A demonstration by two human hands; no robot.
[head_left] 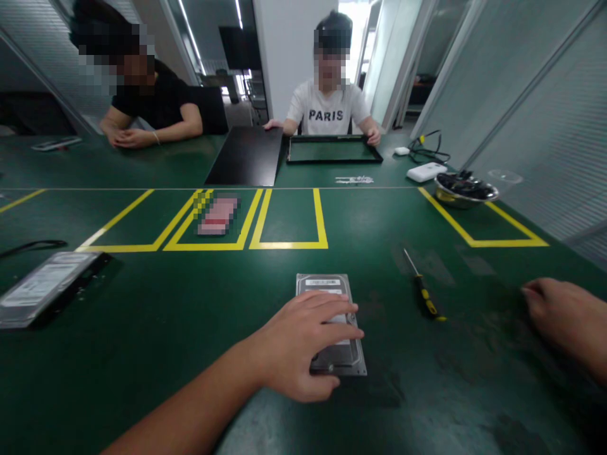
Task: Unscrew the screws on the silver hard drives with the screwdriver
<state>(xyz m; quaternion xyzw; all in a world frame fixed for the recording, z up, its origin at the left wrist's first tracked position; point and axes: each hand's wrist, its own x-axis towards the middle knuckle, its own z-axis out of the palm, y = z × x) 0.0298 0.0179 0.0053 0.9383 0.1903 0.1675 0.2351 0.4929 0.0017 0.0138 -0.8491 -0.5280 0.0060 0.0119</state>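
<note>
A silver hard drive (342, 357) with white labels lies flat on the green table in front of me. My left hand (310, 341) rests across its top with fingers spread, covering much of the label, and the thumb is by the near edge. At the far right, my right hand (564, 319) lies on the table with its fingers curled in. Whatever those fingers may hold is hidden. Between the drive and my right hand is a screwdriver (428, 297) with a black and yellow handle, its tip pointing away from me.
Another labelled silver drive (47, 285) sits at the left. Yellow tape (289, 244) marks off areas, one with a blurred pink object (218, 216). A metal bowl (462, 199) of dark parts stands far right. Opposite, one person handles a black frame (334, 160) beside a dark panel (246, 155); another sits left.
</note>
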